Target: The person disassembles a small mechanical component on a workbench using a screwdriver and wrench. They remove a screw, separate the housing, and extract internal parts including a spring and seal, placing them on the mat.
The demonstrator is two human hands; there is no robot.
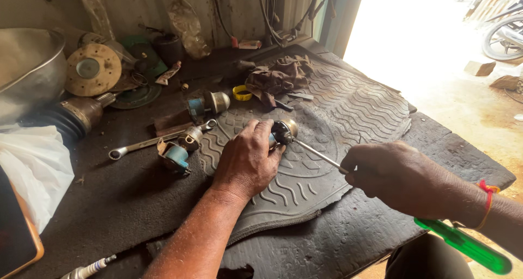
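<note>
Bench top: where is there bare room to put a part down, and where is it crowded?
Free: the ribbed rubber mat right of the brown rag, and the dark felt between the spanner and the spark plug. Crowded: the back left, around the steel bowl, discs and blue-capped parts beside the left hand.

My left hand [248, 159] lies palm down, forearm running up from the bottom edge, wrist straight. Its fingers [261, 131] curl forward and press down, thumb out of sight beneath. My right hand [389, 173] comes in from the right, knuckles up, closed in a fist, wrist bent slightly toward the left hand. A red thread [486, 194] circles my right wrist. The hands sit near each other, not touching.
</note>
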